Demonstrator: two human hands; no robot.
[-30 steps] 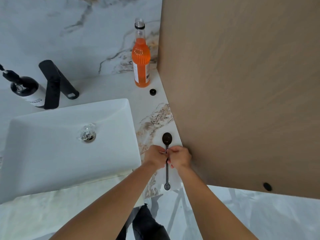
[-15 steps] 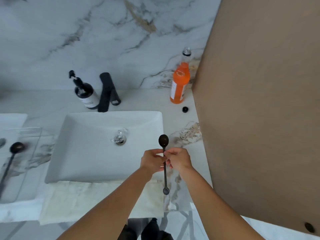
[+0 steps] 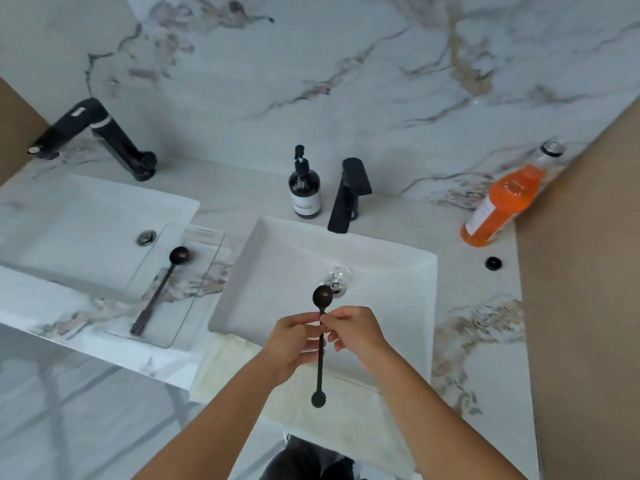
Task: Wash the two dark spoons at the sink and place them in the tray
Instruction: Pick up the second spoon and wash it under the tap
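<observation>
A long dark spoon (image 3: 320,362) is pinched near its bowl by my left hand (image 3: 294,341) and my right hand (image 3: 353,329), both gripping the neck of the handle. It hangs over the front part of the white square sink (image 3: 277,258), bowl pointing away from me. The black faucet (image 3: 348,194) stands behind the basin with no water showing. A second dark spoon (image 3: 162,284) lies in the clear tray (image 3: 204,244) to the left of the sink.
A dark soap dispenser (image 3: 304,192) stands left of the faucet. An orange bottle (image 3: 498,206) and its black cap (image 3: 493,263) sit at the right by a brown panel (image 3: 585,271). Another basin (image 3: 76,220) with a black tap (image 3: 104,133) is further left. A pale towel (image 3: 346,424) hangs at the counter's front.
Both hands have carried the spoon leftward from the counter by the brown panel to over the sink. The view has swung left, revealing the tray with the other spoon.
</observation>
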